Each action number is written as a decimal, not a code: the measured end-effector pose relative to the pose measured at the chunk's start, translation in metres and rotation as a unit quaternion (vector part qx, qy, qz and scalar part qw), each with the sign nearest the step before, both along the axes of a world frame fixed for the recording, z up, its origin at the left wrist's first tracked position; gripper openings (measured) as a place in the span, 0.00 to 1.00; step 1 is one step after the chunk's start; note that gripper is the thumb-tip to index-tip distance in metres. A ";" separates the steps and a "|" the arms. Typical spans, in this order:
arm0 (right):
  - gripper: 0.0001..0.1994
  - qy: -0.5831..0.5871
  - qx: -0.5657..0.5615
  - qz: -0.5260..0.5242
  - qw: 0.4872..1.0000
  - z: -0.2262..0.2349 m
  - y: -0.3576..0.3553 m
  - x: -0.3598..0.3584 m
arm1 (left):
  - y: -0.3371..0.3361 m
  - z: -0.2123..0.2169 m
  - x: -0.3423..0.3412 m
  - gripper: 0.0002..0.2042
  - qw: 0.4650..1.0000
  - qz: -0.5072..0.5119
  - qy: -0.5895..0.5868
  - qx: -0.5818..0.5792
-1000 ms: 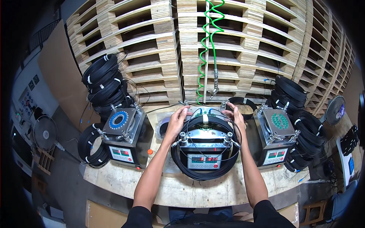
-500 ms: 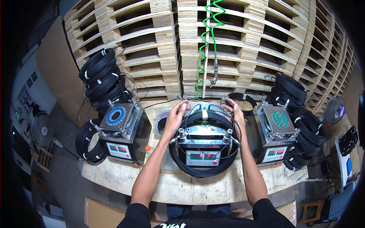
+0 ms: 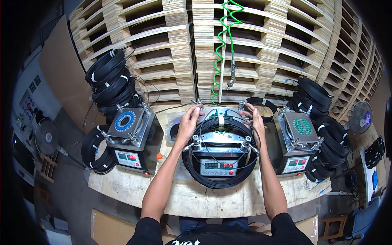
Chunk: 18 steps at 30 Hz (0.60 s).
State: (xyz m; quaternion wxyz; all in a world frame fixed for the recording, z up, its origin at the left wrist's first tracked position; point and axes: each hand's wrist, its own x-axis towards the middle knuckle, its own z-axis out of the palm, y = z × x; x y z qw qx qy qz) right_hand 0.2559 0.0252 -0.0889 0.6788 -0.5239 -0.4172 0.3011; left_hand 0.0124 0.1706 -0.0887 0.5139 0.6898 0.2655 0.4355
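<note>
At the near edge of the wooden counter (image 3: 212,202), both forearms run up from the lower edge toward the middle machine (image 3: 219,157), a metal box with a red digital display on its front. A coil of black cable (image 3: 212,179) is looped around that machine, its near arc lying on the counter just before the display. The step in hand looks like seating or lifting this coil. The left hand (image 3: 188,122) curls over the coil's far left arc, fingers closed on it; the right hand (image 3: 255,120) grips the far right arc likewise. Next would call for even movement by both hands, clear of the corner clamps. Beyond hangs a green spiral hose (image 3: 223,49) before stacked pallets (image 3: 143,45).
</note>
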 end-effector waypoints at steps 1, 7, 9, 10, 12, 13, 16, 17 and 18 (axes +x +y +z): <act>0.31 0.020 0.002 0.012 1.000 0.002 0.000 -0.004 | 0.001 -0.002 0.000 0.22 1.000 0.003 -0.005 0.001; 0.32 0.048 0.013 0.024 0.998 -0.001 0.002 0.000 | -0.002 0.001 0.004 0.22 1.000 0.013 0.008 0.014; 0.32 0.045 0.016 0.008 0.999 -0.007 0.007 0.002 | -0.002 0.003 0.003 0.22 1.000 0.006 0.002 0.016; 0.33 0.026 0.029 -0.002 0.999 -0.012 0.010 0.006 | -0.002 0.004 0.002 0.22 1.000 -0.001 -0.003 0.017; 0.33 0.009 0.043 -0.008 0.999 -0.014 0.011 0.009 | -0.004 0.006 0.001 0.22 1.000 -0.002 0.000 0.015; 0.33 0.002 0.036 -0.009 0.999 -0.016 0.010 0.012 | -0.005 0.008 0.002 0.22 1.000 -0.007 0.004 0.013; 0.32 0.003 0.029 -0.014 0.999 -0.014 0.008 0.011 | -0.010 0.010 0.003 0.22 1.000 0.001 0.012 -0.006; 0.32 0.005 0.023 -0.010 1.000 -0.013 0.006 0.009 | -0.010 0.010 0.003 0.22 1.000 0.002 0.012 -0.004; 0.32 0.007 0.017 -0.006 1.000 -0.011 0.005 0.009 | -0.009 0.010 0.002 0.22 1.000 0.002 0.014 0.003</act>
